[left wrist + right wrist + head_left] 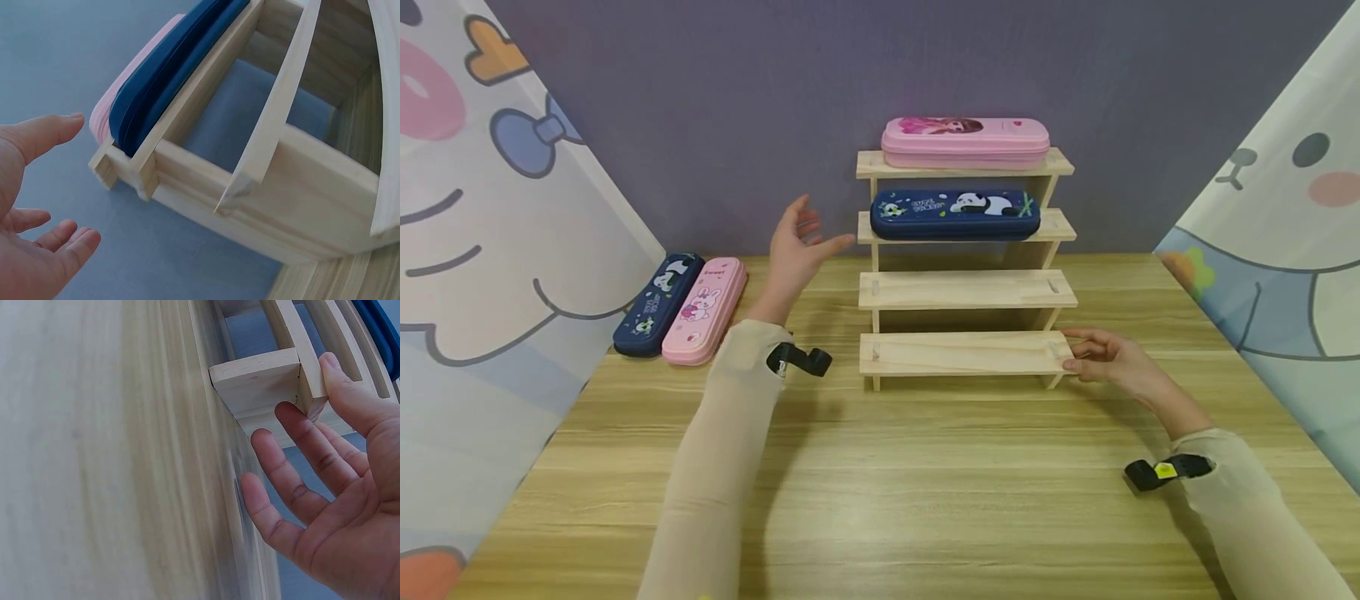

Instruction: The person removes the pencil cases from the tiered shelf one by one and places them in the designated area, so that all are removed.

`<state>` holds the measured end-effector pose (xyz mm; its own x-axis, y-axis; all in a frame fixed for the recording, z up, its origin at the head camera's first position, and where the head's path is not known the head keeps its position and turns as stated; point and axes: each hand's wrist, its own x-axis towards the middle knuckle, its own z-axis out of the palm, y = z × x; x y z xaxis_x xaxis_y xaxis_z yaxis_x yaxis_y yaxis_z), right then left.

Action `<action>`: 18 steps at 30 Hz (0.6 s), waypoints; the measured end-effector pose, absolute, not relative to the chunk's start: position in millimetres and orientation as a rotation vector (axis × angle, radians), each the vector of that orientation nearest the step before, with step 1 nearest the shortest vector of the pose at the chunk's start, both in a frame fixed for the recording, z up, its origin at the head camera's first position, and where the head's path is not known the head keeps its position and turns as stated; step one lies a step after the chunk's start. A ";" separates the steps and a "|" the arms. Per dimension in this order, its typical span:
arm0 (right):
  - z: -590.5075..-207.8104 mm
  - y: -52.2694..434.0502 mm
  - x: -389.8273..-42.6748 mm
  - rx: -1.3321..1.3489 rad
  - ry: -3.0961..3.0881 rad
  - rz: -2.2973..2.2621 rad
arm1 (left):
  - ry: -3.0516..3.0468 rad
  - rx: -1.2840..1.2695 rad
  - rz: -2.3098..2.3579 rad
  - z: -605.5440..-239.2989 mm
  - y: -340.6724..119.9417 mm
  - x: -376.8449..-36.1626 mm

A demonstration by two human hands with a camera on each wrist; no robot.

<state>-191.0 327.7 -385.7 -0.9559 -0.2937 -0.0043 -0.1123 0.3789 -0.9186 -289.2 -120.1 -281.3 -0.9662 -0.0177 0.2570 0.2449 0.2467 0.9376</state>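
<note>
A stepped wooden shelf rack [966, 354] stands on the table against the wall. My right hand [1108, 362] is at the right end of its lowest board, pinching the corner between thumb [340, 384] and forefinger; the other fingers are spread below. Left of the rack, my left hand [797, 250] hangs in the air with fingers apart, holding nothing. On the top board lies a pink pencil case [966, 143] with a doll picture. The board below carries a dark blue panda pencil case [955, 215]. The two lower boards are bare.
At the table's left side, another blue panda pencil case [658, 304] lies beside a pink rabbit pencil case [706, 310]. A grey wall [737, 100] rises behind the table [925, 483]. Cartoon-printed curtains [1300, 233] flank both sides.
</note>
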 end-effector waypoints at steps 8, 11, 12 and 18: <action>-383.8 324.9 -190.0 -0.365 2.467 -1.621 | -2.279 -0.250 -1.854 -278.3 -102.8 -291.8; -383.3 324.1 -189.1 -0.362 2.466 -1.624 | -2.273 -0.253 -1.883 -277.5 -96.8 -293.7; -383.2 324.0 -188.8 -0.361 2.465 -1.624 | -2.269 -0.256 -1.891 -277.3 -95.0 -294.4; -382.6 324.4 -187.6 -0.353 2.453 -1.631 | -2.247 -0.284 -1.924 -276.9 -84.2 -298.9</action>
